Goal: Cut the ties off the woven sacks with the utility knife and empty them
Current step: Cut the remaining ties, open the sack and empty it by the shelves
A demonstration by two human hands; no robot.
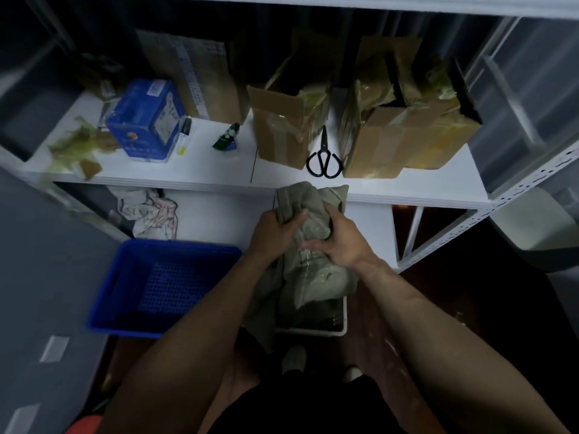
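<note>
At the centre of the frame both hands grip a grey-green woven sack (316, 277). The left hand (275, 230) has its fingers clenched on a bunched fold near the sack's top. The right hand (340, 245) is just beside it, its fingers curled over the cloth. The sack's lower part hangs over what seems, in the dim light, to be a white bin (313, 332). A blue basket (103, 296) stands at lower left. Black scissors (324, 161) lie on the white shelf (203, 164) above, between cardboard boxes (279, 133).
</note>
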